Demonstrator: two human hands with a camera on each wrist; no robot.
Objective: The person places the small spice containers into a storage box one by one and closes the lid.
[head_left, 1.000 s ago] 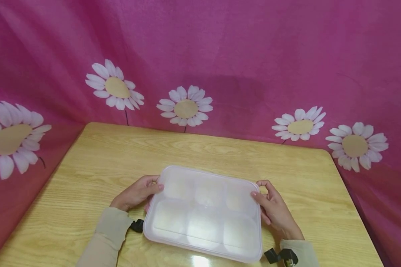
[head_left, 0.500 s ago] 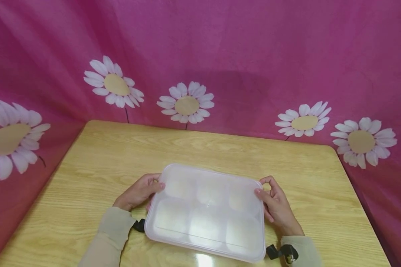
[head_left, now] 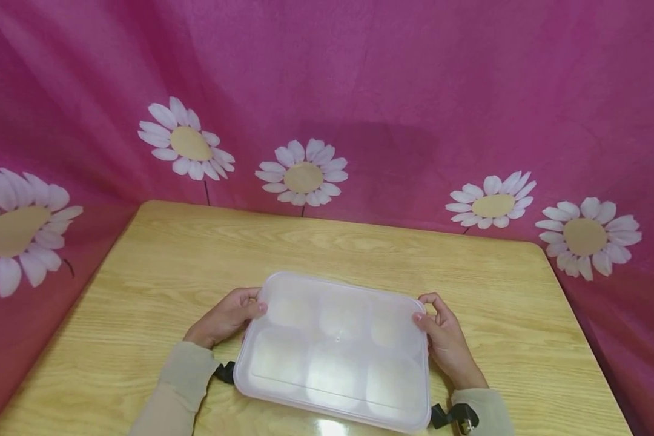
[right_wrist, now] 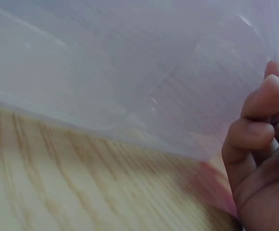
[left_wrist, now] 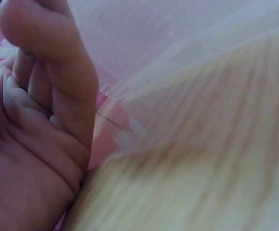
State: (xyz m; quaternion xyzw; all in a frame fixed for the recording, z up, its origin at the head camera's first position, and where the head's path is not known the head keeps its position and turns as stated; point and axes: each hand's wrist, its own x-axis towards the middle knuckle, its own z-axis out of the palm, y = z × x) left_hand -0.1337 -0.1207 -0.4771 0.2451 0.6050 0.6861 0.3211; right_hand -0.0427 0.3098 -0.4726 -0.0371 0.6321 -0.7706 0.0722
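Note:
A translucent, whitish plastic container [head_left: 338,351] with rounded corners and several compartments hangs low over the front of the table, its face turned toward me. My left hand [head_left: 223,318] grips its left edge, thumb on top and fingers behind. At the opposite edge my right hand [head_left: 451,348] pinches the upper right side, thumb on the front face. The right wrist view shows the container's underside [right_wrist: 106,72] raised off the wood, beside the curled right fingers [right_wrist: 259,98]. Whether anything lies inside the container cannot be told.
A wood-grain table [head_left: 207,248] extends behind and to both sides of the container. Pink cloth [head_left: 392,72] printed with white daisies hangs along the table's back and sides. Black straps [head_left: 455,418] sit at both wrists, over beige sleeves [head_left: 188,369].
Both hands keep their hold on the container, which stays almost in place. Only slight shifts show, and the whole view moves a little with the head.

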